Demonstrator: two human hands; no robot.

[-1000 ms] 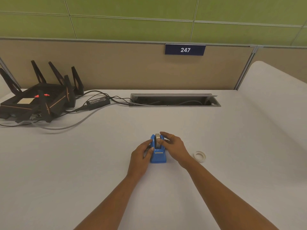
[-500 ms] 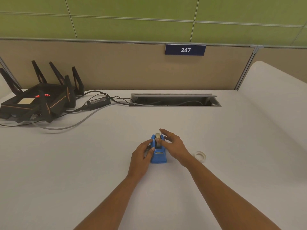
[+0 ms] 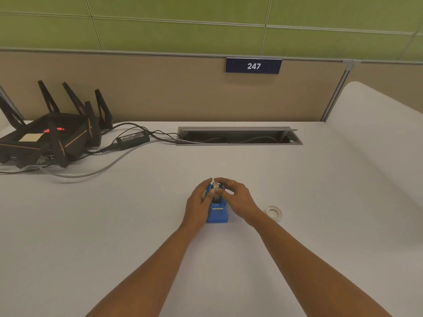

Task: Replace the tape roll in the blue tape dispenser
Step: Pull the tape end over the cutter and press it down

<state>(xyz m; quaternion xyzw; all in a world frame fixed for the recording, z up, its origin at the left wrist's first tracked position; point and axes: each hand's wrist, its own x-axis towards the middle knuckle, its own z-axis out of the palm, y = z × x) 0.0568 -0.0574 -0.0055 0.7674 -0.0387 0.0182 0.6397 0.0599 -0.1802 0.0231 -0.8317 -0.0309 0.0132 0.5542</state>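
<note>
A small blue tape dispenser [image 3: 217,213] stands on the white desk in the middle of the head view. A whitish tape roll [image 3: 215,188] sits in its upper part, mostly hidden by fingers. My left hand [image 3: 198,202] wraps the dispenser's left side, fingers reaching over the roll. My right hand [image 3: 235,197], with a ring, presses against the right side, thumb and fingers on the roll. A second, nearly clear tape ring [image 3: 274,212] lies flat on the desk to the right of my right wrist.
A black router [image 3: 45,138] with upright antennas, a power brick [image 3: 132,139] and loose cables fill the far left. An open cable tray [image 3: 238,136] is sunk into the desk at the back. A beige partition with a sign reading 247 [image 3: 253,65] closes the far edge.
My left hand has slid forward along the dispenser's left side and its fingers now curl over the roll. My right fingers have closed in toward them. The dispenser has stayed in place.
</note>
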